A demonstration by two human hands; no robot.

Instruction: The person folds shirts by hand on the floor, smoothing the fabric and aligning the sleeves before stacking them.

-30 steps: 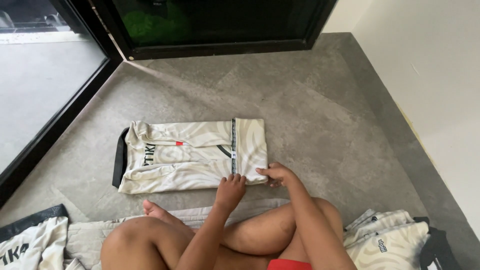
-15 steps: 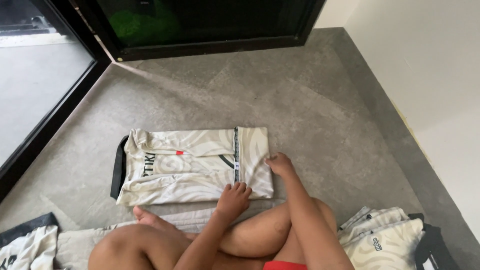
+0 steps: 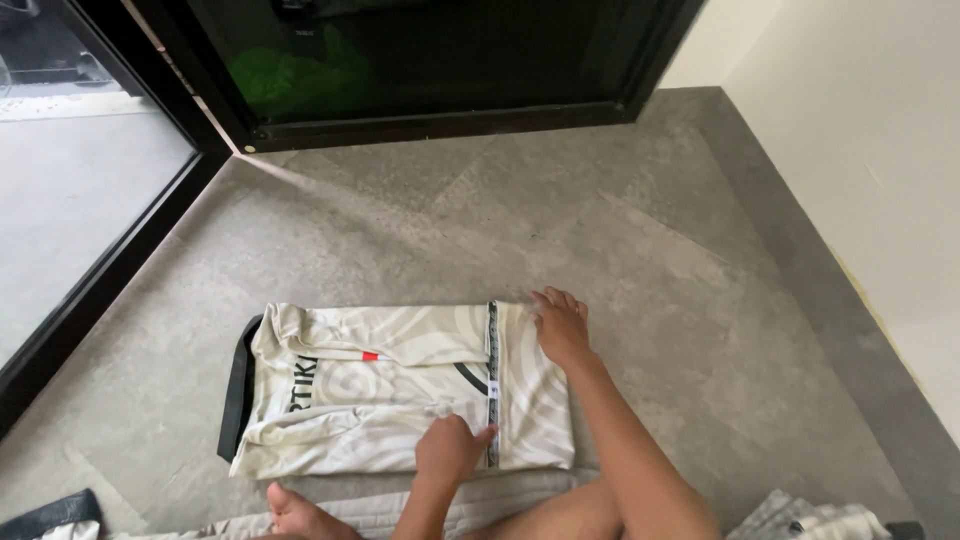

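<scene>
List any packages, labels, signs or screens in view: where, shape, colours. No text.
No packages, signs or screens.
Small tag: on the folded cream shirt, left of centre; tiny red and white rectangle.
Dark print: shirt's left part, running vertically.
Dark strip: crosses the shirt between right hand at the far edge and left hand at the near edge.
</scene>
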